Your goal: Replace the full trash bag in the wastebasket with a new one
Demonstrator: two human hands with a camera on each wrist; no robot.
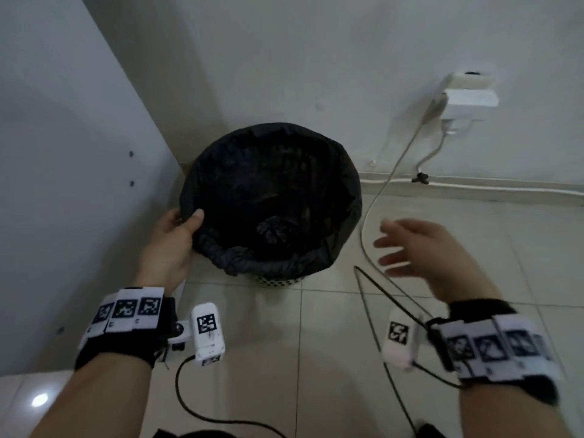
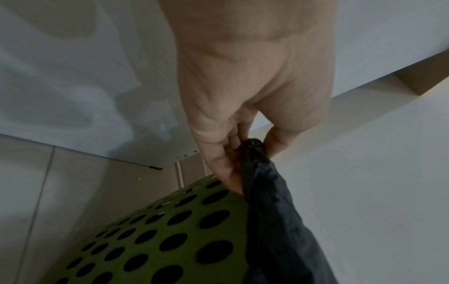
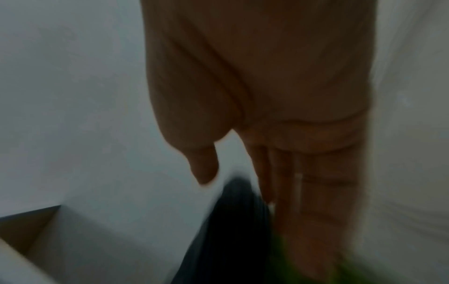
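Observation:
A green perforated wastebasket [image 1: 276, 281] [image 2: 155, 236] stands on the floor in the corner, lined with a black trash bag [image 1: 271, 197] folded over its rim. My left hand [image 1: 177, 235] [image 2: 252, 146] pinches the bag's edge [image 2: 262, 173] at the left rim, thumb on top. My right hand [image 1: 420, 245] [image 3: 267, 173] hovers to the right of the basket, fingers spread and straight, holding nothing, blurred by motion. Something dark and crumpled [image 1: 273, 230] lies deep in the bag.
A white cabinet panel [image 1: 79, 153] stands close on the left. On the wall at the right sits a socket with a plugged adapter [image 1: 467, 99]; its cable [image 1: 376, 197] trails down over the tiled floor [image 1: 316, 343] beside the basket.

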